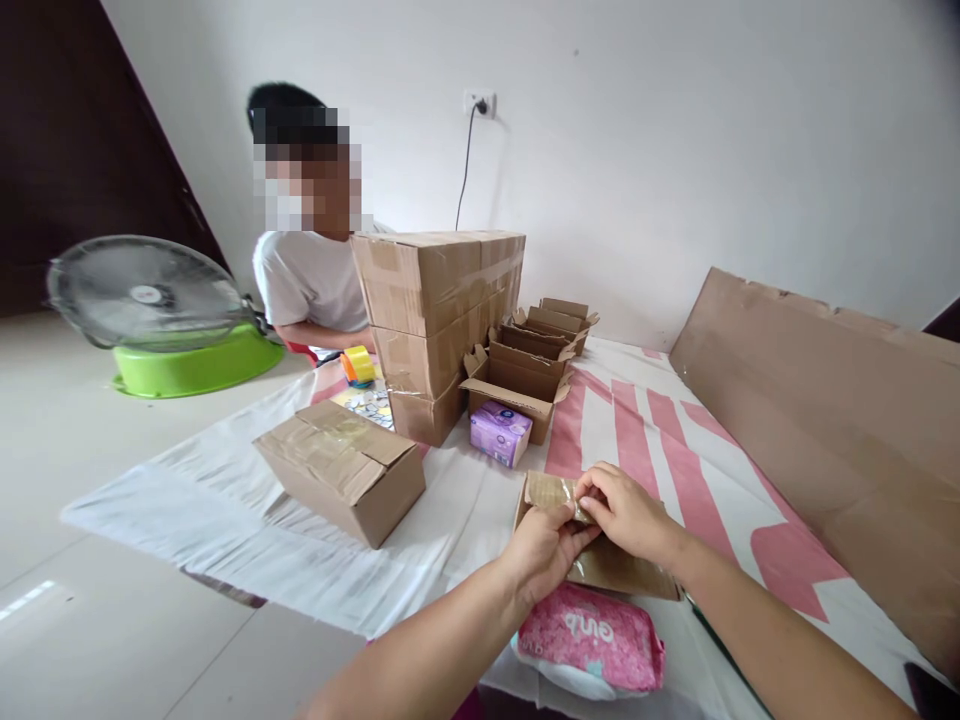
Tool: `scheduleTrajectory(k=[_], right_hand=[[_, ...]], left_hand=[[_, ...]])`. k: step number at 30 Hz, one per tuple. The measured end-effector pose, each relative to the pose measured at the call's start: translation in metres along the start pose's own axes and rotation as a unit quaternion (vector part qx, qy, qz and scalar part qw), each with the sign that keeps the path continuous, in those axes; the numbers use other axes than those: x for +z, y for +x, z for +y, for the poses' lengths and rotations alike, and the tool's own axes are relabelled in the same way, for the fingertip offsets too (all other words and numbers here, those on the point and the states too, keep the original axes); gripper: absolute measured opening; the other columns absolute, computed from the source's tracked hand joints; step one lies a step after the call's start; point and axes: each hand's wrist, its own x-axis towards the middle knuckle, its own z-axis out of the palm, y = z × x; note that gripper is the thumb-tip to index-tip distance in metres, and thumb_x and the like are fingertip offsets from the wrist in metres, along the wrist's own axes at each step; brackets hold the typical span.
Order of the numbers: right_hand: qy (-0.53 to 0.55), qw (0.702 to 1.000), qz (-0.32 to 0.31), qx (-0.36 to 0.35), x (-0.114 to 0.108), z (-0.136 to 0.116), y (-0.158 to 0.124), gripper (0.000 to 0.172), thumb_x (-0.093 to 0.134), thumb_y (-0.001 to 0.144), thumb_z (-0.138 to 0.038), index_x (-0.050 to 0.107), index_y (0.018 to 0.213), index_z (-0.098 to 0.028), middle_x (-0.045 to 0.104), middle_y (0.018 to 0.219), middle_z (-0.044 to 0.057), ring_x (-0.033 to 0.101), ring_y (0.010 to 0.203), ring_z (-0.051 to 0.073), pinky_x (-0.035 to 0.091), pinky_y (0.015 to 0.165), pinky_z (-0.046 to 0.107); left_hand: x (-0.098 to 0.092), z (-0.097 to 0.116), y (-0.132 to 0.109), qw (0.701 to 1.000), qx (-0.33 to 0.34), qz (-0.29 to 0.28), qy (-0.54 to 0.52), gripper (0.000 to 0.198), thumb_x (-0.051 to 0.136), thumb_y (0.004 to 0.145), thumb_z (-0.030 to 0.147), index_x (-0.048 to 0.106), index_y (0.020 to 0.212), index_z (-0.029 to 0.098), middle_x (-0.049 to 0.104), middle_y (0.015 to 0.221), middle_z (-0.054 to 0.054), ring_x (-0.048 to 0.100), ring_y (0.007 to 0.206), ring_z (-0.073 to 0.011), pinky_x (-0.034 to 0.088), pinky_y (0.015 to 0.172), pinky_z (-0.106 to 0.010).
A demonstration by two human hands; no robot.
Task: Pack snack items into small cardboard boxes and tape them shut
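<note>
Left hand (544, 556) and right hand (624, 508), both mine, pinch the taped flap (550, 490) of a cardboard box (628, 568) directly beneath them. A pink packet (592, 645) lies just nearer me than my left hand; a purple pack (498, 434) stands beyond that hand.

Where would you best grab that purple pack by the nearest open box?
Probably by its left and right ends, coming from above: the purple pack is block-shaped, its ends look free, and the open box stands close behind it.
</note>
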Motion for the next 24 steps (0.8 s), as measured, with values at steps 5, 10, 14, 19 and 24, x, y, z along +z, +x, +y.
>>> scheduleTrajectory(k=[5,10,14,19,24], right_hand=[[-0.09,0.995,0.02,-0.046,0.005,-0.004,0.002,0.016,0.048,0.086,-0.01,0.059,0.082,-0.021,0.057,0.087,0.003,0.052,0.085,0.018,0.043,0.078,0.034],[-0.178,0.977,0.006,-0.118,0.003,-0.003,-0.003,0.019,0.042,0.089,-0.009,0.054,0.078,-0.02,0.055,0.083,0.005,0.046,0.082,0.02,0.038,0.074,0.035],[-0.132,0.98,-0.039,-0.145,-0.009,0.005,-0.014,0.019,0.041,0.089,-0.009,0.051,0.078,-0.02,0.053,0.084,0.004,0.046,0.082,0.019,0.039,0.074,0.034],[-0.106,0.984,-0.061,-0.128,-0.031,0.024,-0.034,0.021,0.038,0.091,-0.011,0.05,0.077,-0.022,0.053,0.081,0.004,0.047,0.08,0.019,0.041,0.074,0.035],[-0.088,0.994,0.06,-0.038,-0.049,0.059,-0.049,0.016,0.04,0.091,-0.019,0.052,0.08,-0.022,0.053,0.088,0.005,0.052,0.085,0.02,0.045,0.077,0.037]], left_hand=[[0.003,0.002,-0.001,1.0,-0.002,0.018,-0.003,0.02,0.045,0.082,0.0,0.063,0.08,0.009,0.067,0.075,-0.007,0.063,0.071,-0.0147,0.051,0.092,-0.041],[0.002,0.002,0.001,0.999,-0.015,0.032,-0.015,0.019,0.043,0.082,0.0,0.06,0.078,0.008,0.064,0.072,-0.008,0.062,0.069,-0.0147,0.053,0.087,-0.039],[0.002,0.004,0.002,0.998,-0.037,0.046,-0.009,0.015,0.045,0.082,0.002,0.059,0.085,0.005,0.064,0.077,-0.012,0.064,0.074,-0.0178,0.054,0.084,-0.039],[0.006,0.005,0.001,0.997,-0.033,0.073,0.003,0.021,0.045,0.083,0.003,0.054,0.1,0.01,0.066,0.089,-0.012,0.066,0.08,-0.02,0.056,0.079,-0.039],[0.007,0.005,-0.001,0.994,-0.026,0.105,0.006,0.03,0.046,0.081,0.0,0.05,0.107,0.013,0.066,0.09,-0.01,0.066,0.078,-0.0196,0.057,0.079,-0.041]])
